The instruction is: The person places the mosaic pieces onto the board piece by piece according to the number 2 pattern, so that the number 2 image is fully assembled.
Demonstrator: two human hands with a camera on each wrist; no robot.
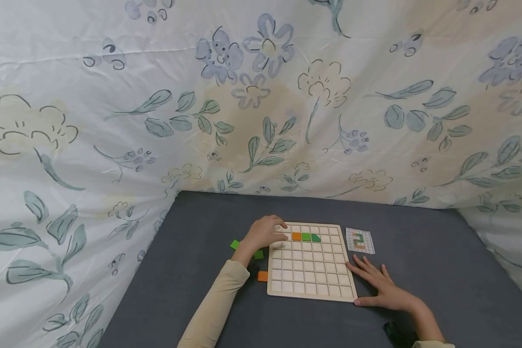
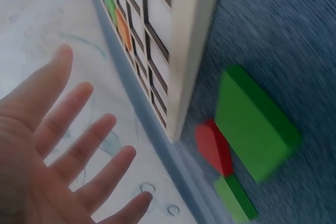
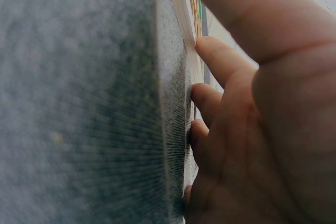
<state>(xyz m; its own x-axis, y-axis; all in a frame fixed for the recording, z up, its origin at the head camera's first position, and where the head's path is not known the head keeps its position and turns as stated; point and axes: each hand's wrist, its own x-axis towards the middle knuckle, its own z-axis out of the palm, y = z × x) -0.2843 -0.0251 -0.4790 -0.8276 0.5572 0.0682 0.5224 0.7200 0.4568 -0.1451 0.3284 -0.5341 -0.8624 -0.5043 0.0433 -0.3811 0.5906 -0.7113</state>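
Observation:
A wooden grid board (image 1: pixel 311 297) with pale square cells lies on the dark table. In its upper rows sit an orange tile (image 1: pixel 297 236), a green tile (image 1: pixel 306 237) and a dark green tile (image 1: pixel 315 238) with a pale corner, side by side. My left hand (image 1: pixel 263 233) hovers at the board's upper left corner. The left wrist view shows its fingers spread and holding nothing. My right hand (image 1: pixel 380 287) rests along the board's right edge, fingers spread, with thumb and fingertips touching the frame.
Left of the board lie loose green tiles (image 2: pixel 257 124), a red piece (image 2: pixel 214 148) and an orange tile (image 1: pixel 263 276). A printed pattern card (image 1: pixel 360 240) lies beside the board's upper right. A floral cloth (image 1: pixel 261 96) hangs behind the table (image 1: pixel 217 208).

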